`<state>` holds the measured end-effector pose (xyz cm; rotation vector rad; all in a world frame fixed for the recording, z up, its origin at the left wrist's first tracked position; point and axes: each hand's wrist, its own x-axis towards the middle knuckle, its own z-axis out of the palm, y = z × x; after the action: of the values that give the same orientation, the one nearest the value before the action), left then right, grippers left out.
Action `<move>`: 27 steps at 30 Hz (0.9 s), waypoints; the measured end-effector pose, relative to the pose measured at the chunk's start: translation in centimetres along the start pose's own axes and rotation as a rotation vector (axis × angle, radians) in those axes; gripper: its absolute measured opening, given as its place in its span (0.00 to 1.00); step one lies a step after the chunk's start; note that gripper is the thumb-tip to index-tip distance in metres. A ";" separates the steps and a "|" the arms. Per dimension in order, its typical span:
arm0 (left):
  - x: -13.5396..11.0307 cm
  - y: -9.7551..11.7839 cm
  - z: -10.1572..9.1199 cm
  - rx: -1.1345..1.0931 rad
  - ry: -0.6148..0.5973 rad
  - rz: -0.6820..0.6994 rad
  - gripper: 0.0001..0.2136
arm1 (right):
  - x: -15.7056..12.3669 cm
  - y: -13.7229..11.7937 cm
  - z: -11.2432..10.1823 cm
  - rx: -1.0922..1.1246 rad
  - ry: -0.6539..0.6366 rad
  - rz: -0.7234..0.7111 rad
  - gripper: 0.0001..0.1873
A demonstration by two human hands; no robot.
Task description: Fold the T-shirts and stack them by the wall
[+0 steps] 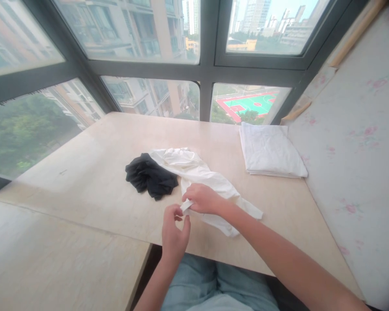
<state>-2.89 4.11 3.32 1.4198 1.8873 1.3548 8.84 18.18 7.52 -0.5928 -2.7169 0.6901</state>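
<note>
A crumpled white shirt (210,177) lies spread across the table before me, its folds running from upper left to lower right. My right hand (202,198) is closed on a narrow edge of it, which looks like a cuff or band. The fingertips and thumb of my left hand (175,229) meet the same white edge from the left, with a gap inside the curled fingers. Part of the shirt is hidden under my right hand and forearm. Bunched black cloth (151,176) rests against the shirt's left side.
A folded white cloth (270,151) lies at the back right, beside the flowered wall (350,172). The pale table (84,185) runs up to the windows and has a seam at the left. Its front edge is just above my lap.
</note>
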 end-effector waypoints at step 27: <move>17.6 19.3 -7.1 -0.001 -0.080 0.375 0.18 | -11.8 -0.5 -29.0 0.087 1.185 0.076 0.18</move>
<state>-5.91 16.81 27.07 1.8669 1.6229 1.4348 29.35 23.78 30.45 -0.7554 -1.5603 0.2893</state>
